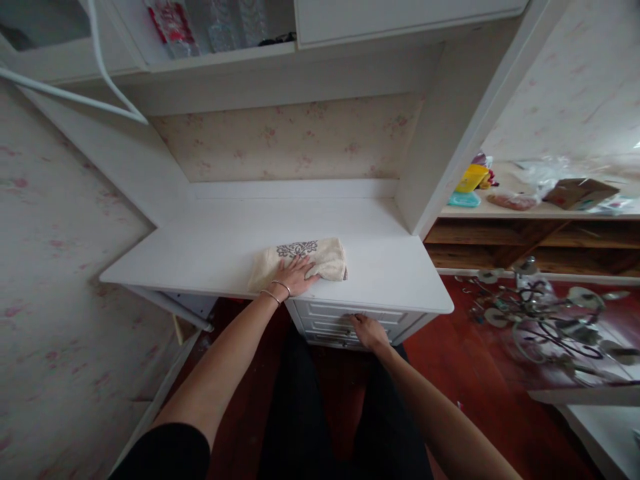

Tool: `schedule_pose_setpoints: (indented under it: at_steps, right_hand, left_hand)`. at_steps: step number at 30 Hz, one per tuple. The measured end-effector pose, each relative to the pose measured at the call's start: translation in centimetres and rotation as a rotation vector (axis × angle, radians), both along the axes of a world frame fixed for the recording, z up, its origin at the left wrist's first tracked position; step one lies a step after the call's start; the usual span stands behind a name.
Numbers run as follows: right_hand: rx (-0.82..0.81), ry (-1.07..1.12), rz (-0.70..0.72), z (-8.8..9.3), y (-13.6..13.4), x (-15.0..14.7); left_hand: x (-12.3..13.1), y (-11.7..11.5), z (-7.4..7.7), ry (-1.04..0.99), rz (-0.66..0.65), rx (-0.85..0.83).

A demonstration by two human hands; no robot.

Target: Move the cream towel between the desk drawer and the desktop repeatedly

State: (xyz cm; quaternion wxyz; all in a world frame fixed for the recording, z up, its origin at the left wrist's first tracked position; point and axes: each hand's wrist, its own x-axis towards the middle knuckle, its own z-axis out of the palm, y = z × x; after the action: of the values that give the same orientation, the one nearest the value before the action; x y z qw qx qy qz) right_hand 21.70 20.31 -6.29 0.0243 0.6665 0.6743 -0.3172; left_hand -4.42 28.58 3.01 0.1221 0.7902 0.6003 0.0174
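Note:
A beige folded cloth with a grey pattern lies on the white desk top. My left hand rests flat on its near edge, fingers spread, with two thin bangles on the wrist. My right hand is lower, against the white drawer fronts under the desk top. Its fingers curl at a drawer handle, and the grip itself is partly hidden.
White shelves above the desk hold wrapped items. To the right, a wooden shelf carries a yellow box, bags and a cardboard box. A metal chandelier lies on the red floor. Floral wallpaper closes the left side.

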Motion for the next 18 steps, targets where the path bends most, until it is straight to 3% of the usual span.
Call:
schedule_pose_setpoints:
  at_steps: [5,10,14,18]
  right_hand:
    - [0.015,0.05,0.023,0.5,-0.9,0.3]
    - [-0.019,0.13,0.05,0.3,-5.6,1.2]
    - [-0.056,0.26,0.075,-0.4,-9.8,2.1]
    - [-0.069,0.281,0.05,-0.8,-12.7,2.4]
  left_hand:
    - [-0.2,-3.6,-1.0,0.026,-0.052,0.178]
    - [-0.3,-6.8,-1.8,0.026,0.069,0.335]
    - [-0.5,-5.1,-0.9,0.045,0.142,0.258]
    - [-0.3,-2.9,0.3,0.062,0.189,0.047]
